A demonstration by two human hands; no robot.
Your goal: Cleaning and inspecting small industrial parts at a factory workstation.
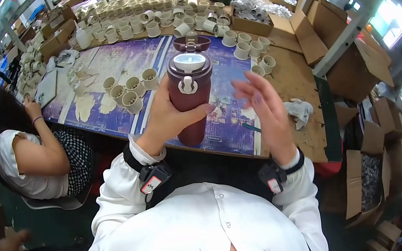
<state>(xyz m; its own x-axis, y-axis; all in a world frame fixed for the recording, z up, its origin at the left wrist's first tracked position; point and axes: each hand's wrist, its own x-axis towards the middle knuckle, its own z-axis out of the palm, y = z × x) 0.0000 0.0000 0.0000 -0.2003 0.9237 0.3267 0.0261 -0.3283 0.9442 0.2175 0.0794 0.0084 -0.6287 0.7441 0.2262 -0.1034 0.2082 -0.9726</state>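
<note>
A dark maroon drinking bottle [190, 101] stands upright in my left hand [167, 113], whose fingers wrap round its body. The bottle's flip lid [192, 43] is swung up and back, baring a pale mouthpiece; a light metal latch [187, 84] shows on the near side. To the right of the bottle, apart from it, my right hand [266, 108] is raised with fingers stretched out and nothing in them. Left of the bottle, several cream cups [132, 102] with small parts inside stand on the purple-blue table covering [103, 121].
Many cream cups [153, 28] crowd the table's far side. A cardboard box [254, 24] of silvery pieces stands at the back right. A crumpled white cloth [300, 111] lies near the right edge. At the left sits a co-worker [41, 155]; open cartons [368, 179] fill the lower right.
</note>
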